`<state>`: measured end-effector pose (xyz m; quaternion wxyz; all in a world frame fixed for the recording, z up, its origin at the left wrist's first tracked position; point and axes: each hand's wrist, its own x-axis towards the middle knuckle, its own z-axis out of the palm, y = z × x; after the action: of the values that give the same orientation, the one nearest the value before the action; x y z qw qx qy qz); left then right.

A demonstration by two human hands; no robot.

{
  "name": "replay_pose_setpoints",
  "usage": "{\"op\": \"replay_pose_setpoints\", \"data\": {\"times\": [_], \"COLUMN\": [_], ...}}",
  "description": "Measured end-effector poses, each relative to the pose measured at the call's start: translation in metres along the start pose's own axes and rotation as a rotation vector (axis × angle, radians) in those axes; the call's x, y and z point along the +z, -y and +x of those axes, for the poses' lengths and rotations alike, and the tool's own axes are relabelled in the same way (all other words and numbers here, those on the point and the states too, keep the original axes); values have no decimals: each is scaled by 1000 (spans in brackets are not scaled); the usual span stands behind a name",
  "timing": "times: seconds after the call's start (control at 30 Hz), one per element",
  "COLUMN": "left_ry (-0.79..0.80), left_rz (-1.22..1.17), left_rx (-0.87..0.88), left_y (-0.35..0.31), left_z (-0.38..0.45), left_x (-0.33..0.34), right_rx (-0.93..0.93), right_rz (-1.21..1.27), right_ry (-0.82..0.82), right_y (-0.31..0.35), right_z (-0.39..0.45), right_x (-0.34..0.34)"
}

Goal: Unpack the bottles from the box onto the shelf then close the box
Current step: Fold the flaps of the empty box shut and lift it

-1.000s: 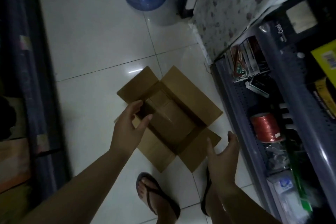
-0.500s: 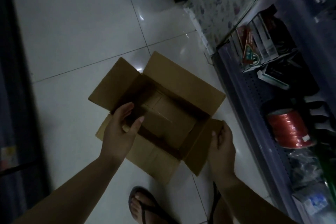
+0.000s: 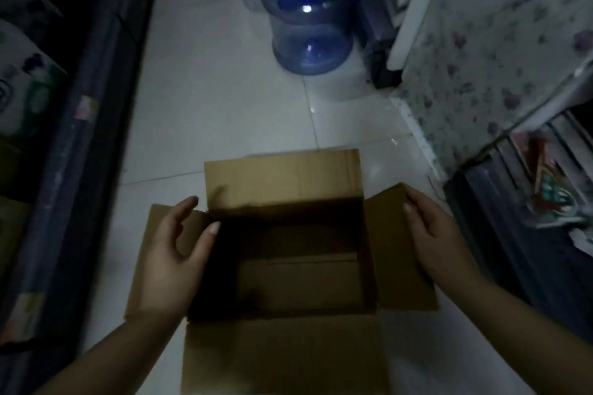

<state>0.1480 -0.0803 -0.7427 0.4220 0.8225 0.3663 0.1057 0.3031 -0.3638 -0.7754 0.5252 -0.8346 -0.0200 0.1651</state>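
Observation:
A brown cardboard box (image 3: 282, 179) stands on the white tiled floor with all its flaps spread open. Its inside is dark and I see no bottle in it. My left hand (image 3: 175, 253) grips the left side flap, thumb on the inner face and fingers over its far edge. My right hand (image 3: 430, 234) holds the right side flap near its far corner. The far flap stands up and the near flap lies toward me.
A big blue water jug (image 3: 308, 26) stands on the floor beyond the box. A dark shelf unit (image 3: 519, 234) with packaged goods lines the right side. Another dark shelf (image 3: 80, 138) runs along the left. A patterned cloth (image 3: 481, 42) hangs at the upper right.
The view has swung so the box now sits square in front of me and looks closer. My left hand has shifted from the box's edge onto the left flap. My feet are out of view.

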Motion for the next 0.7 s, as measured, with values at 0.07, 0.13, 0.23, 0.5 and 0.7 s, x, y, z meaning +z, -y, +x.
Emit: {"op": "replay_pose_setpoints", "data": {"times": [0.07,0.13,0.23,0.5,0.7], "left_ry": [-29,-64,-116,-274,-206], "left_rz": [-45,-83,-122,39,-54], "left_rx": [-7,19,68,49,-147], "left_y": [6,10,14,45,67], "left_z": [7,13,18,-6,-21], "left_x": [-1,-2,-5,-32,-33], "right_rx": [-61,-107,-134,-120,-93], "right_rz": [-38,-62,-64,-13,55], "right_ry": [22,42,90,87,90], "right_y": [4,10,14,4,3], "right_z": [18,29,36,18,10], "right_x": [5,9,11,20,22]}}
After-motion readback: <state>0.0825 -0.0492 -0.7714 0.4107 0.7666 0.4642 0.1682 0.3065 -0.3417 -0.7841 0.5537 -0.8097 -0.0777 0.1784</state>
